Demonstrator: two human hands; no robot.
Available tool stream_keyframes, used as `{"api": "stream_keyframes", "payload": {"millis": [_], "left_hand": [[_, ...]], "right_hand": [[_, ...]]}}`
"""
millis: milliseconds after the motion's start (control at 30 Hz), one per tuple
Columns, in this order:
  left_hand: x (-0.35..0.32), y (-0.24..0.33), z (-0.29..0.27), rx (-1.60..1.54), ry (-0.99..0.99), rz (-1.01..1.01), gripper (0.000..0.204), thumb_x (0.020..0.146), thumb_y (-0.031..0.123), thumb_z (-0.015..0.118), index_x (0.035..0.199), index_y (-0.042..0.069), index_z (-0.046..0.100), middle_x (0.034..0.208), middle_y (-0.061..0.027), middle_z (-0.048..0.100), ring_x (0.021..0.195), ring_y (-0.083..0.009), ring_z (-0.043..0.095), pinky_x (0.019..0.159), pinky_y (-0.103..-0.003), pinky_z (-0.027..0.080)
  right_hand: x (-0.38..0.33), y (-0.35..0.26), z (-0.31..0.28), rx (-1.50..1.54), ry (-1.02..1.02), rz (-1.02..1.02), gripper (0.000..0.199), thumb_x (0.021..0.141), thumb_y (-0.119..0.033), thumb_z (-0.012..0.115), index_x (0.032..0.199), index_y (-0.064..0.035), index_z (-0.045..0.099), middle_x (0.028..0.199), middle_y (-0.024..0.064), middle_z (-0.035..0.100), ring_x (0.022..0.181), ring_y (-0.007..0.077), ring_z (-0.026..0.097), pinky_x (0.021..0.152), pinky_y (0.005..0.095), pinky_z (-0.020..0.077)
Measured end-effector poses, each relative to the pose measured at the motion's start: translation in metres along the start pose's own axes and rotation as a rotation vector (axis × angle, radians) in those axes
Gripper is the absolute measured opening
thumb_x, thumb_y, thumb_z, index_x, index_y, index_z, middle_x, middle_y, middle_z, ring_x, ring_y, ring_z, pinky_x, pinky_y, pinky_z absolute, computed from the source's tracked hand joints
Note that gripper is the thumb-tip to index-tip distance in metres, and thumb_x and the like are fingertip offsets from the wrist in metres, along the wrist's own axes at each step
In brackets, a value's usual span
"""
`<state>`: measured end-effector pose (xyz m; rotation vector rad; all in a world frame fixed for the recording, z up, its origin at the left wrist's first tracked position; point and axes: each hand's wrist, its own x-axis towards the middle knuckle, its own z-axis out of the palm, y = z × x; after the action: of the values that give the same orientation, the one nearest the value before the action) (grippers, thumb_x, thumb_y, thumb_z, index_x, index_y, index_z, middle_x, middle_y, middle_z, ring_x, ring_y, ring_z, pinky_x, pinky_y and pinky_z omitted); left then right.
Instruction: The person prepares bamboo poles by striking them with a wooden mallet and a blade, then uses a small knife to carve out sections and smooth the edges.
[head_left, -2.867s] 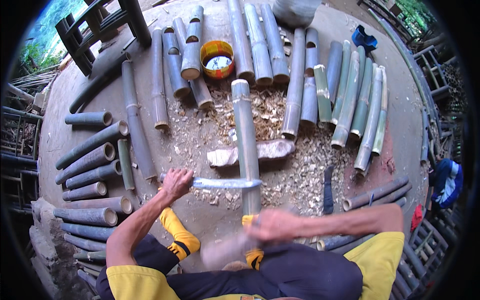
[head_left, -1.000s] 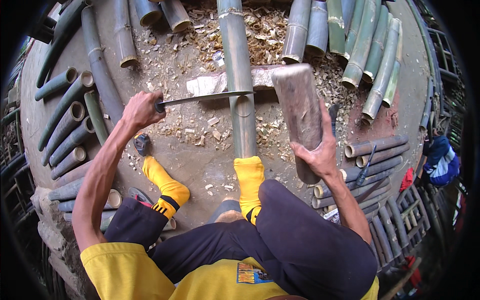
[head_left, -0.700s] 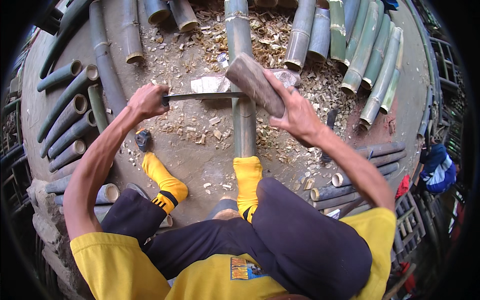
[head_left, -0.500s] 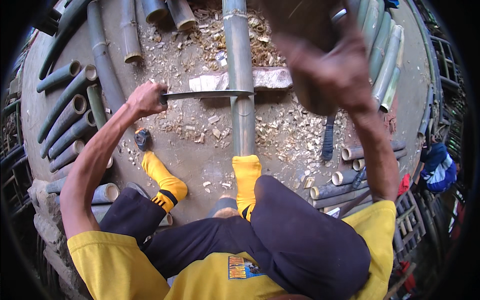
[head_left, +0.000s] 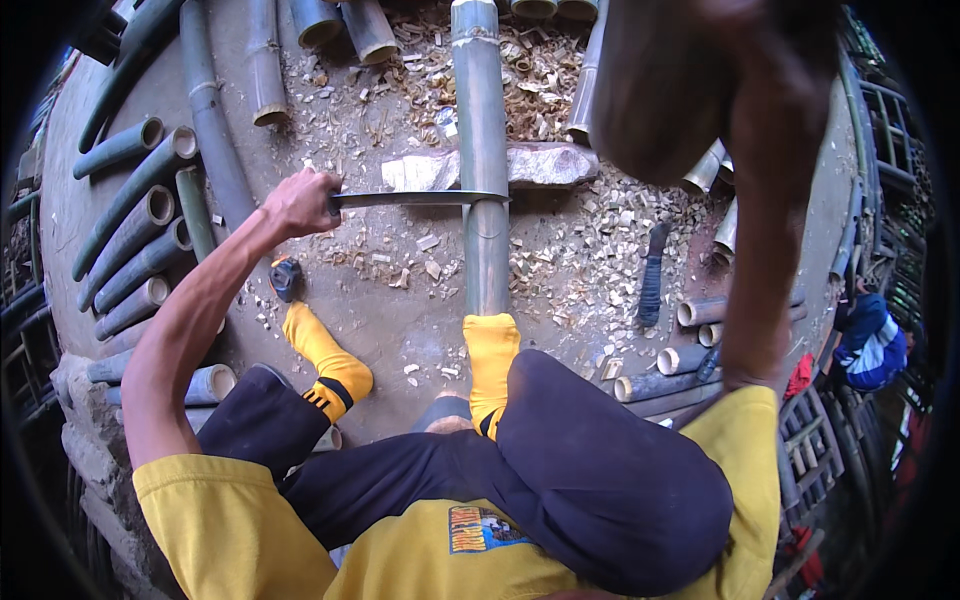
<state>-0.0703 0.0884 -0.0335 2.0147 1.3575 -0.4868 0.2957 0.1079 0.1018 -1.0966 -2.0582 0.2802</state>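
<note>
A bamboo pole (head_left: 485,120) runs away from me, its middle across a pale log (head_left: 548,165). My yellow-socked foot (head_left: 490,350) is at its near end. My left hand (head_left: 301,203) is closed round the handle of a long knife (head_left: 415,199). The knife's blade lies crosswise on the pole, just nearer than the log. High at the upper right, my right hand (head_left: 775,70) grips a thick brown piece of wood (head_left: 655,95). Motion and shadow blur that hand and the wood, and their upper parts run out of view.
Cut bamboo tubes (head_left: 150,205) lie in a row at the left, with more tubes (head_left: 680,360) at the right. Wood chips (head_left: 600,250) litter the floor. A dark-handled tool (head_left: 652,280) and a tape measure (head_left: 286,278) lie there. A person (head_left: 873,343) is at the far right.
My right hand has lifted the thick piece of wood up and to the right, toward the camera. The left hand and the knife blade stay nearly where they were on the pole.
</note>
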Motion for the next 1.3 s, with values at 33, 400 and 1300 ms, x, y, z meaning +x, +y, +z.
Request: {"api": "stream_keyframes", "payload": {"millis": [33, 400, 1300], "left_hand": [[0.002, 0.004, 0.000, -0.003, -0.005, -0.026, 0.021, 0.062, 0.017, 0.066, 0.077, 0.002, 0.063, 0.067, -0.0168, 0.063, 0.065, -0.0332, 0.063, 0.066, -0.042, 0.051], [0.011, -0.009, 0.003, -0.225, -0.165, -0.044, 0.028, 0.061, 0.013, 0.067, 0.086, 0.000, 0.066, 0.064, -0.0096, 0.064, 0.052, -0.0172, 0.059, 0.048, -0.030, 0.050], [-0.029, 0.029, 0.058, 0.063, 0.471, 0.060, 0.015, 0.074, 0.005, 0.061, 0.085, 0.008, 0.051, 0.074, -0.0072, 0.053, 0.058, -0.0248, 0.055, 0.059, -0.043, 0.047]], "right_hand": [[-0.012, 0.016, 0.003, -0.135, 0.084, -0.037, 0.084, 0.069, -0.025, 0.071, 0.142, -0.0196, 0.031, 0.117, 0.0208, 0.054, 0.101, 0.0269, 0.059, 0.091, 0.0365, 0.0495], [-0.111, -0.016, 0.014, 0.431, -0.312, 0.753, 0.102, 0.064, -0.025, 0.074, 0.148, -0.0179, 0.015, 0.139, 0.0199, 0.039, 0.121, 0.0306, 0.048, 0.102, 0.0398, 0.0396], [-0.208, -0.026, 0.007, 0.278, -0.176, 1.021, 0.101, 0.063, -0.013, 0.071, 0.147, -0.0096, 0.015, 0.138, 0.0207, 0.040, 0.121, 0.0305, 0.047, 0.103, 0.0378, 0.0374]]}}
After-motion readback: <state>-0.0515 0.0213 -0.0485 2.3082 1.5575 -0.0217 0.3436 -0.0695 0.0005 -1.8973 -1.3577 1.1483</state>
